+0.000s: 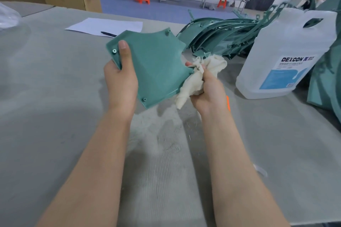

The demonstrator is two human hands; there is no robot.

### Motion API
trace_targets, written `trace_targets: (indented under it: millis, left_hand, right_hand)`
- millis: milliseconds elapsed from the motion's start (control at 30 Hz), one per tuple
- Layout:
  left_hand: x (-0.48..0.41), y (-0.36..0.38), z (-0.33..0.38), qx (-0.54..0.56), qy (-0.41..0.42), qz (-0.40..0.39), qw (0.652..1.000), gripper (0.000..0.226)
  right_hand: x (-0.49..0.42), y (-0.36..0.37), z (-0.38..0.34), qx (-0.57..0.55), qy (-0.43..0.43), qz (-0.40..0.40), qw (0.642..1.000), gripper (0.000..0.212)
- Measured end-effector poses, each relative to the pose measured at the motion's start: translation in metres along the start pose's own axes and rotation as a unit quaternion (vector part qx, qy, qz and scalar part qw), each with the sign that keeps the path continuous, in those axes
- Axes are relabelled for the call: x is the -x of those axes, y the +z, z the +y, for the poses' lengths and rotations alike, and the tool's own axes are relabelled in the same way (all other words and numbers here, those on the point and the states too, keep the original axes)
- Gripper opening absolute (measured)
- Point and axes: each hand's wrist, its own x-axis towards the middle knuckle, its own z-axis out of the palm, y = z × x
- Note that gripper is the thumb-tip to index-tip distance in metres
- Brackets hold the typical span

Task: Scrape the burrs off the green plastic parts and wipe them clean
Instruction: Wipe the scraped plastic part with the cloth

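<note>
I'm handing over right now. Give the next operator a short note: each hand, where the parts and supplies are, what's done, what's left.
Left hand grips the green panel by its left edge, thumb on its face, held above the table.
Right hand grips the white rag against the panel's right edge.
Pile of green parts lies behind, the solvent jug to the right.
Done: this panel looks to be at the wiping step.
Left: finish wiping it. How much of the pile is finished can't be told.

Two bare forearms and hands, seen from above

Showing left hand [120,81] and right hand [207,90] gloveless, wearing no visible sleeves, forearms uncovered down to the frame's bottom edge.
</note>
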Motion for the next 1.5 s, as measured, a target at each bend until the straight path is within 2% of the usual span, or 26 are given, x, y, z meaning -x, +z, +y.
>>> trace_targets:
  millis: [233,367,500,567,667,767,867,967,1133,1267,1400,1500]
  left_hand:
    - [-0.002,-0.006,0.008,-0.012,-0.026,-0.044,0.999,0.043]
    - [0.003,-0.002,0.012,-0.013,-0.035,-0.094,0.995,0.042]
    - [0.000,-0.007,0.013,-0.016,-0.042,-0.067,0.997,0.043]
    - [-0.002,-0.010,0.012,-0.031,-0.049,-0.046,0.997,0.043]
    - [-0.003,-0.010,0.011,-0.060,-0.053,-0.025,0.996,0.043]
    - [-0.002,-0.009,0.011,-0.072,-0.041,-0.027,0.996,0.041]
    - [-0.004,-0.011,0.009,-0.080,-0.036,-0.019,0.996,0.043]
    - [-0.006,-0.012,0.006,-0.090,-0.032,-0.007,0.995,0.045]
    - [-0.007,-0.012,0.005,-0.082,-0.048,0.025,0.995,0.045]
    - [-0.008,-0.012,0.005,-0.082,-0.060,0.035,0.994,0.044]
    - [-0.011,-0.015,0.005,-0.098,-0.063,0.030,0.993,0.045]
    - [-0.013,-0.017,0.005,-0.102,-0.073,0.031,0.992,0.046]
  right_hand:
    - [-0.007,-0.010,-0.014,-0.082,-0.029,0.079,0.993,0.022]
    - [-0.013,-0.018,-0.008,-0.089,-0.040,0.128,0.987,0.035]
    - [-0.008,-0.020,-0.013,-0.110,-0.048,0.120,0.986,0.029]
    - [0.000,-0.021,-0.015,-0.059,-0.063,0.103,0.991,0.026]
    - [0.007,-0.023,-0.014,0.102,-0.077,0.147,0.981,0.025]
    - [0.010,-0.025,-0.015,0.156,-0.063,0.164,0.972,0.023]
    - [0.011,-0.027,-0.017,0.158,-0.074,0.165,0.971,0.010]
    - [0.006,-0.029,-0.020,0.212,-0.064,0.201,0.954,0.018]
    - [-0.001,-0.032,-0.016,0.151,-0.075,0.204,0.964,0.031]
    - [-0.006,-0.043,-0.020,0.217,-0.072,0.195,0.954,0.024]
    - [-0.011,-0.045,-0.017,0.182,-0.103,0.217,0.954,0.010]
    - [-0.019,-0.048,-0.021,0.188,-0.112,0.236,0.947,0.028]
